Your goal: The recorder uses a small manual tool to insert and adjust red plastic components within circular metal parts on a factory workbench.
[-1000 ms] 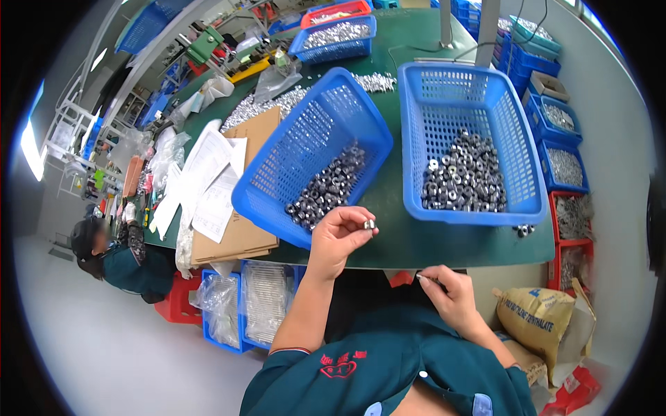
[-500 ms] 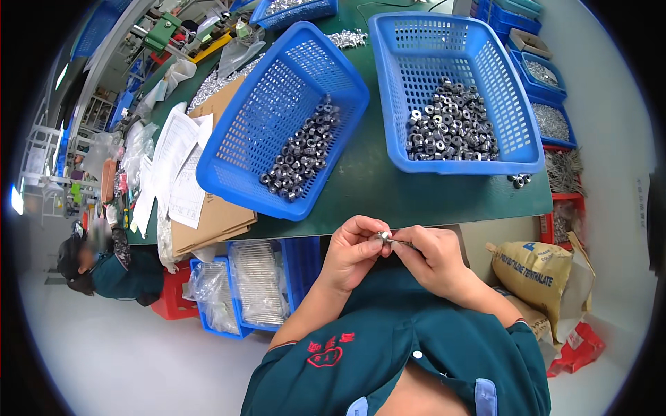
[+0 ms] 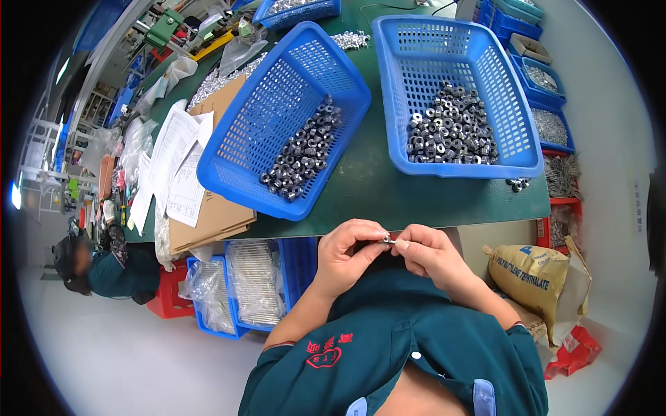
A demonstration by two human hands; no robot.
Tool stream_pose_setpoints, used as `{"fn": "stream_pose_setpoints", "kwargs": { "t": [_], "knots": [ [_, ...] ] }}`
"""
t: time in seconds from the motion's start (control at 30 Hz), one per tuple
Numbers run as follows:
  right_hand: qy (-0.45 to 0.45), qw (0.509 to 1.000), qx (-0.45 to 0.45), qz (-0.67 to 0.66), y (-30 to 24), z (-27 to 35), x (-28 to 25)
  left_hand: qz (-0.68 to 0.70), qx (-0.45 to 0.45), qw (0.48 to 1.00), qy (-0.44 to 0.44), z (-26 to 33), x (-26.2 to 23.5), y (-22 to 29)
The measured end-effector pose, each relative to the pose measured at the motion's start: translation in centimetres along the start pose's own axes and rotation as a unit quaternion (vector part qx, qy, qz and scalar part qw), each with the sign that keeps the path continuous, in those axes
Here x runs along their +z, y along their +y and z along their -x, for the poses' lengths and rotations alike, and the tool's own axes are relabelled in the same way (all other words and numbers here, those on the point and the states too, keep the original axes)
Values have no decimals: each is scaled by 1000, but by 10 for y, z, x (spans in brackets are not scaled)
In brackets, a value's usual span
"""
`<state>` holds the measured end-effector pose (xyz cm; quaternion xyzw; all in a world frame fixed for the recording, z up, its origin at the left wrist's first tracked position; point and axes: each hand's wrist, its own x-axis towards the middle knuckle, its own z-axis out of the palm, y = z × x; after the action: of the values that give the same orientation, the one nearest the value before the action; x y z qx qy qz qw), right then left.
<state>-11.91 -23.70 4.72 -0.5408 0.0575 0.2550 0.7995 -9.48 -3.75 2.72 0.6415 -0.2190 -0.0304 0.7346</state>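
Close to the table's near edge, my left hand (image 3: 349, 256) pinches a small shiny metal nut (image 3: 387, 237) between thumb and fingertips. Facing it, my right hand (image 3: 431, 255) is closed in a pinch on a thin metal rod (image 3: 393, 241), whose tip meets the nut; most of the rod is hidden by the fingers. Beyond my hands stand two blue perforated baskets. The left basket (image 3: 225, 177) is tilted and holds a smaller heap of dark and silver nuts (image 3: 305, 152). In the right basket (image 3: 458, 168) lies a larger heap of similar nuts (image 3: 451, 125).
A few nuts (image 3: 517, 184) lie beside the right basket on the green table (image 3: 361, 187). Papers (image 3: 182, 180) rest on cardboard at left. Below are blue crates of metal rods (image 3: 257, 284). A yellow sack (image 3: 531, 281) stands at right. A co-worker (image 3: 118, 270) sits far left.
The nut has turned in my left fingers, and my right hand has drawn slightly back, showing the rod's tip more clearly. The co-worker has shifted a little.
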Motion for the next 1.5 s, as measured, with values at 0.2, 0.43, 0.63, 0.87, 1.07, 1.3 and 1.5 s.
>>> {"fn": "stream_pose_setpoints", "kwargs": {
  "t": [0.2,0.43,0.63,0.87,1.07,1.3,1.5],
  "knots": [
    [52,978,-85,185,-5,7,-2,-149,-12,989,-6,-2,7,10],
    [94,775,-385,492,-10,4,-8,-294,69,950,-82,-17,13,19],
    [113,681,-443,572,-30,11,-17,-331,162,919,-144,-55,23,46],
    [192,811,-376,405,-16,18,-34,-383,206,888,-151,-150,35,40],
    [162,844,-321,398,2,29,-35,-551,49,764,-331,-210,77,-21],
    [178,866,-291,365,6,25,-38,-467,186,863,-40,-180,43,-1],
    [175,872,-283,358,13,19,-44,-583,50,802,119,-111,-58,2]
  ]
}}
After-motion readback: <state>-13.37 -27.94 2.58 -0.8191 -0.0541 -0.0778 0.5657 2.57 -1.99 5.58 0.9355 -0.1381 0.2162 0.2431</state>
